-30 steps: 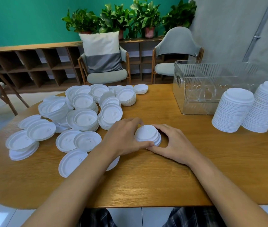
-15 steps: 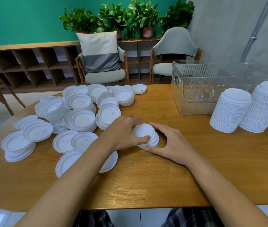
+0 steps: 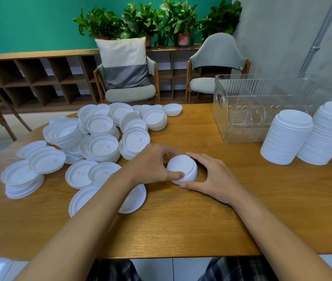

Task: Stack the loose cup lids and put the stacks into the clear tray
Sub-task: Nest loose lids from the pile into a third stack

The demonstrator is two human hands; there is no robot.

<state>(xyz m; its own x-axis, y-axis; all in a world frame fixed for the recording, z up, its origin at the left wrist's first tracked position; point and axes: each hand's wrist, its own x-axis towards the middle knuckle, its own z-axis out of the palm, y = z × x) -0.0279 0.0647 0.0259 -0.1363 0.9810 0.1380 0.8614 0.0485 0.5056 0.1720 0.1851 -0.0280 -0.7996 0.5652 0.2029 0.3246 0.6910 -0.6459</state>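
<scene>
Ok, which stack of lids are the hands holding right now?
The short stack in the middle, gripped between left hand and right hand; the two tall stacks beside the clear tray stand untouched.

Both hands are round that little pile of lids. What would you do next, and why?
Probably the left hand lets go and fetches a loose lid to add: the stack it and the right hand grip is far lower than the tall stacks beside the tray.
</scene>
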